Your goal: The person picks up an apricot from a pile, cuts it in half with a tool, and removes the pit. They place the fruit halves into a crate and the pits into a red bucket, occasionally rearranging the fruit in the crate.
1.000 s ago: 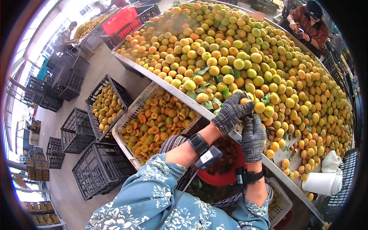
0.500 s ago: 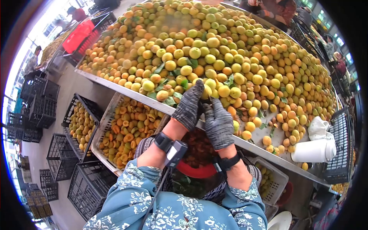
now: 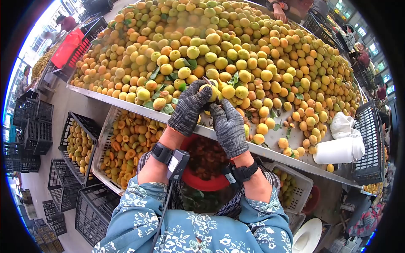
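Observation:
In the head view, my left hand [image 3: 190, 109], in a grey knit glove, is closed round a yellow apricot [image 3: 214, 93] at the near edge of the pile. My right hand [image 3: 230, 130], gloved alike, presses against the same fruit from the right with its fingers closed. A thin dark pointed piece shows at the fruit's upper left; I cannot make out what it is, or what the right fingers hold. Beyond both hands spreads a heap of whole apricots [image 3: 253, 63] with green leaves. Under my wrists a red basin [image 3: 206, 184] contains brown pits or scraps.
The metal table's rim [image 3: 139, 110] runs just beneath my wrists. A pale crate [image 3: 98, 158] of split apricots stands at left, beside black crates [image 3: 93, 211]. On the table's right lie a white jug [image 3: 337, 151] and a black crate [image 3: 368, 143]. Another person's hand [image 3: 278, 12] reaches in opposite.
Both hands have moved slightly left and up in the view, which has itself shifted. The apricot shows more plainly between my fingers. The other person's hand across the table is more visible.

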{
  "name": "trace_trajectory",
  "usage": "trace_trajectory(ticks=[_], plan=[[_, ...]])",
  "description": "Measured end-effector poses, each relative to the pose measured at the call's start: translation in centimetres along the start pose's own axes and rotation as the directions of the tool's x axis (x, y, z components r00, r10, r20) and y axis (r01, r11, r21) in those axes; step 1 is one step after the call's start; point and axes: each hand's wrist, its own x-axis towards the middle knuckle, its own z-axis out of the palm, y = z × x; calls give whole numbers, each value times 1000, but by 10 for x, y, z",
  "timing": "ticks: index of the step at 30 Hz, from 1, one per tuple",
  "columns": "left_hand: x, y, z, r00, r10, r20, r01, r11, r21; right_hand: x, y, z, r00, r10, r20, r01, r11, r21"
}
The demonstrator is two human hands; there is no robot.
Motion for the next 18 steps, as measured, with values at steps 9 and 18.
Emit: trace_trajectory(ticks=[9, 18], plan=[[3, -18, 5, 966, 231, -118, -181, 925, 335, 4, -9, 2, 996, 82, 19, -82, 996, 33], [-9, -16, 10, 946, 301, -117, -249, 910, 331, 3, -9, 3, 997, 40, -70, -29, 988, 155]])
